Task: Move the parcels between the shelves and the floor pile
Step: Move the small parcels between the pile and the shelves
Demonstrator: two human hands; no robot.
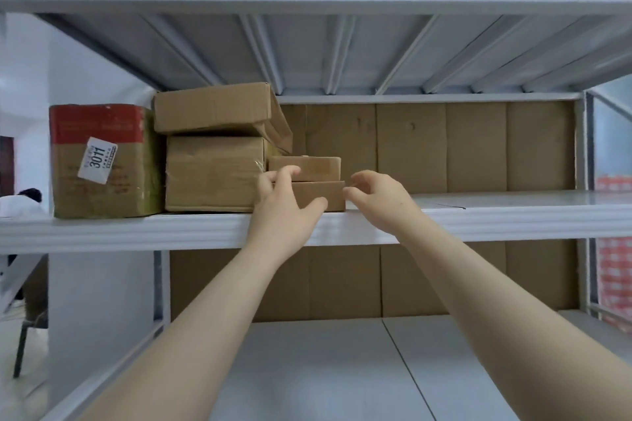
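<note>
Two small flat cartons are stacked at the front edge of the middle shelf, the upper small carton lying on the lower small carton. My left hand lies against their left end, fingers curled on the upper one's front and thumb stretched across the lower one's front; I cannot tell whether it truly grips. My right hand is loosely curled and holds nothing, its fingertips at the lower carton's right end. Just left stands a bigger carton with a tilted carton on top, then a red-topped carton with a white label.
</note>
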